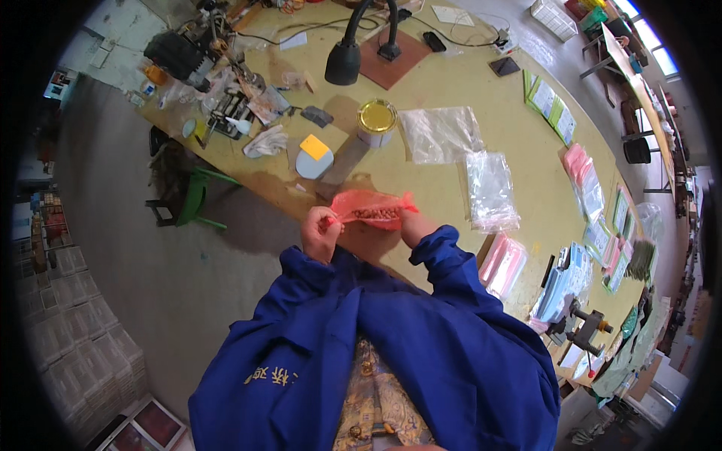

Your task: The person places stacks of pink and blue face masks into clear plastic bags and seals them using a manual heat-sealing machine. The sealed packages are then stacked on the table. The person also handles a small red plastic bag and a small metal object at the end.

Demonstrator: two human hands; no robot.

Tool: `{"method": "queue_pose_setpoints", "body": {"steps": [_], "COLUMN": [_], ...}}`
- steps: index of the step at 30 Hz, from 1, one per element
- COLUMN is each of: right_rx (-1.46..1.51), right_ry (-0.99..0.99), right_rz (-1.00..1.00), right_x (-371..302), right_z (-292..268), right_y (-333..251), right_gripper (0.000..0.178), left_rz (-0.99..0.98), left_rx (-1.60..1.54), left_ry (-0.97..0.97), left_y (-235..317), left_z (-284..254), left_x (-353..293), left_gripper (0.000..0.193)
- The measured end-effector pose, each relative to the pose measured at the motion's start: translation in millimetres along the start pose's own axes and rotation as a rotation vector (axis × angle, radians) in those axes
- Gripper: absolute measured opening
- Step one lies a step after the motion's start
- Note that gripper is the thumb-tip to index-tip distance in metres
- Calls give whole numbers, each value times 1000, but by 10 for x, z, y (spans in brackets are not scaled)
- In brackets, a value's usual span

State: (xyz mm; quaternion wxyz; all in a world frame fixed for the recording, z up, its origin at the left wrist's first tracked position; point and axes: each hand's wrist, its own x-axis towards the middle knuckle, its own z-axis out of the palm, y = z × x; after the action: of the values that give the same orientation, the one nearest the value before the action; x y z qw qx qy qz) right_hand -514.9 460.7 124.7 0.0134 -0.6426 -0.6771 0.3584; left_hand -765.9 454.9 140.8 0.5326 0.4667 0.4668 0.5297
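Note:
A red see-through plastic bag (347, 201) is stretched between my two hands at the table's near edge. Inside it lies a heap of small brownish-pink pieces (377, 216), too small to name. My left hand (320, 234) is closed on the bag's left end, fingers pinched together. At the other end, my right hand (415, 224) grips a gathered corner, and its fingers are partly hidden. Just beyond the bag, a grey rounded pad (313, 167) carries a yellow card (316, 146). A round tin with a gold top (376, 119) stands farther back.
Clear plastic bags (440, 134) lie right of the tin. Pink packets (502, 263) and blue packets (564, 282) sit along the right side. A black desk lamp (344, 64) arches over the back. Machinery (184, 60) crowds the far left, and a green chair (197, 197) stands below it.

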Motion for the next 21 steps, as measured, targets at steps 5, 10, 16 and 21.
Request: {"method": "queue_pose_setpoints", "body": {"steps": [5, 10, 16, 21], "right_rx": [108, -127, 819, -264], "right_ry": [237, -128, -240, -60], "right_rz": [-298, -363, -31, -329], "right_x": [-208, 504, 801, 673], "right_z": [-293, 148, 455, 284], "right_y": [-280, -374, -264, -457], "right_gripper": [23, 25, 27, 23], "left_rz": [38, 184, 130, 90], "left_rx": [160, 418, 319, 278], "left_ry": [59, 33, 94, 108], "left_y": [210, 322, 406, 398], "left_z": [80, 147, 240, 240], "left_x": [-68, -60, -67, -57], "left_gripper": [7, 18, 20, 19]}}
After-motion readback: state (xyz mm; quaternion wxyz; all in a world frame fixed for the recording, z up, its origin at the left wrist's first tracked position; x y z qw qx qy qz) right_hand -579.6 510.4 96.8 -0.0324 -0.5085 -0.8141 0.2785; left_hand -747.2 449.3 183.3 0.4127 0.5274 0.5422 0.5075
